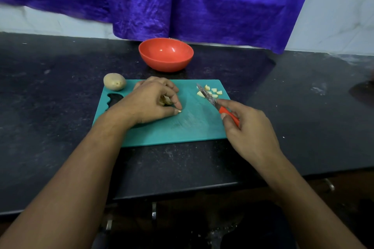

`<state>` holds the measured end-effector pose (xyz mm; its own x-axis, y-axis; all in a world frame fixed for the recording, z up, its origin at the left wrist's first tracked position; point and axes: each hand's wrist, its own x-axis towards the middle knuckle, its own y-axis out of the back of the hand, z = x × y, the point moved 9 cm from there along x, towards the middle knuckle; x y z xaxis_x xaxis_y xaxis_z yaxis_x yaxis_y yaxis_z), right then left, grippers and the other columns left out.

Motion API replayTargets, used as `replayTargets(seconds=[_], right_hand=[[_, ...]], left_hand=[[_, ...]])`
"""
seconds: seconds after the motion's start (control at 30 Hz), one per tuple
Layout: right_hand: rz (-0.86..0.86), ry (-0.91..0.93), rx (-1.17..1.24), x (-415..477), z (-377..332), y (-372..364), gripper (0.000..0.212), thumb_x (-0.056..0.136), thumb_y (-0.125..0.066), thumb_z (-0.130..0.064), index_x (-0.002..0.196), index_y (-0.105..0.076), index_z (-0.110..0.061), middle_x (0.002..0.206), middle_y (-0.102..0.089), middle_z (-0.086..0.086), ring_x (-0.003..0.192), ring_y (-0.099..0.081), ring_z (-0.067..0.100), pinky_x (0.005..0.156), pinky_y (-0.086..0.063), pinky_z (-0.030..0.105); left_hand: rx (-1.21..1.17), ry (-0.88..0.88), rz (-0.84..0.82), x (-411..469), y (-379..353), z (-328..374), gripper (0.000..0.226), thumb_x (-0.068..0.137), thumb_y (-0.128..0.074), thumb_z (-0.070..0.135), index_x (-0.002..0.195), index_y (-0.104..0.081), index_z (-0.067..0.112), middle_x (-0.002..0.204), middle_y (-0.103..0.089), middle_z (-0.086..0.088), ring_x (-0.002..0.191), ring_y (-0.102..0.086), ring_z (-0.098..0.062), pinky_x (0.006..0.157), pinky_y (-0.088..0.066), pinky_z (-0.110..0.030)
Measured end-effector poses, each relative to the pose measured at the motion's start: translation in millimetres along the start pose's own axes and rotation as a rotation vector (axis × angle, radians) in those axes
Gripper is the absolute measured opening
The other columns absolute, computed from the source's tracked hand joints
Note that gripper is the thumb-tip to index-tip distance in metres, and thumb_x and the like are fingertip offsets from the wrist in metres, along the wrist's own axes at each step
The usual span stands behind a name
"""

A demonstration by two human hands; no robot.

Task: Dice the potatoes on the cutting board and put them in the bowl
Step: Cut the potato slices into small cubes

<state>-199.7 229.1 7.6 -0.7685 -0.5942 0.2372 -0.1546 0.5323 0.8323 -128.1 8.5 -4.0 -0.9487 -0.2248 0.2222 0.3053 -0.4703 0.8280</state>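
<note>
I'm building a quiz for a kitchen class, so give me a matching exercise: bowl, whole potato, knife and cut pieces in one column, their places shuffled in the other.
Things:
1. bowl
2. whole potato
3. knife
4. cut pieces

Places:
A. far right of the cutting board
B. in the right hand
C. on the counter behind the board
D. at the board's far left corner

Pairs: 1-C, 2-D, 3-B, 4-A
</note>
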Motion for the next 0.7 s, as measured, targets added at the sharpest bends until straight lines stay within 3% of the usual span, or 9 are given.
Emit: replayTargets(seconds=[0.1,0.2,0.37,0.53,0.6,0.7], right_hand=[[0.0,0.002,0.008,-1.0,-0.7,1.0,0.041,0.102,-0.055,-0.029,0.142,-0.057,-0.041,0.129,-0.067,-0.012,0.097,-0.06,0.006,0.074,-0.048,0.029],[-0.001,-0.001,0.003,-1.4,-0.6,0.8,0.042,0.102,-0.056,-0.03,0.142,-0.057,-0.042,0.129,-0.067,-0.013,0.097,-0.06,0.006,0.074,-0.048,0.028],[-0.014,-0.017,-0.025,-0.8,-1.3,-2.7,0.043,0.102,-0.054,-0.032,0.143,-0.056,-0.042,0.125,-0.068,-0.012,0.09,-0.059,0.006,0.071,-0.047,0.028],[-0.014,-0.017,-0.043,-2.5,-6.9,-3.6,0.043,0.102,-0.054,-0.032,0.143,-0.055,-0.043,0.127,-0.068,-0.013,0.101,-0.062,0.009,0.08,-0.052,0.032],[-0.005,-0.017,-0.068,-3.9,-10.6,-5.5,0.043,0.101,-0.053,-0.032,0.143,-0.055,-0.043,0.129,-0.067,-0.012,0.107,-0.063,0.013,0.084,-0.054,0.034],[-0.006,-0.003,-0.135,-6.8,-19.2,-12.5,0.044,0.102,-0.05,-0.031,0.145,-0.053,-0.042,0.124,-0.068,-0.009,0.103,-0.063,0.015,0.078,-0.052,0.034]], left_hand=[[0.027,-0.014,0.061,3.4,-0.9,0.9,0.005,0.085,-0.078,0.043,0.088,-0.078,0.039,0.117,-0.062,0.02,0.122,-0.05,-0.009,0.114,-0.033,-0.052],[0.02,-0.012,0.116,8.6,-6.1,6.1,0.024,0.081,-0.069,0.056,0.089,-0.078,0.035,0.112,-0.064,0.02,0.119,-0.053,-0.009,0.113,-0.034,-0.049],[0.176,0.008,0.218,17.3,-7.1,18.0,0.011,0.083,-0.078,0.046,0.086,-0.078,0.036,0.11,-0.066,0.019,0.119,-0.053,-0.01,0.115,-0.025,-0.046],[0.196,0.032,0.294,13.1,2.8,19.4,0.014,0.087,-0.073,0.049,0.08,-0.072,0.037,0.106,-0.067,0.016,0.114,-0.055,-0.012,0.113,-0.027,-0.046],[0.181,0.031,0.276,9.7,3.9,14.4,0.01,0.086,-0.074,0.046,0.085,-0.075,0.036,0.107,-0.066,0.017,0.116,-0.055,-0.012,0.115,-0.025,-0.047],[0.208,0.066,0.227,7.3,0.1,11.1,0.011,0.081,-0.079,0.045,0.089,-0.077,0.039,0.108,-0.065,0.017,0.119,-0.053,-0.011,0.117,-0.022,-0.047]])
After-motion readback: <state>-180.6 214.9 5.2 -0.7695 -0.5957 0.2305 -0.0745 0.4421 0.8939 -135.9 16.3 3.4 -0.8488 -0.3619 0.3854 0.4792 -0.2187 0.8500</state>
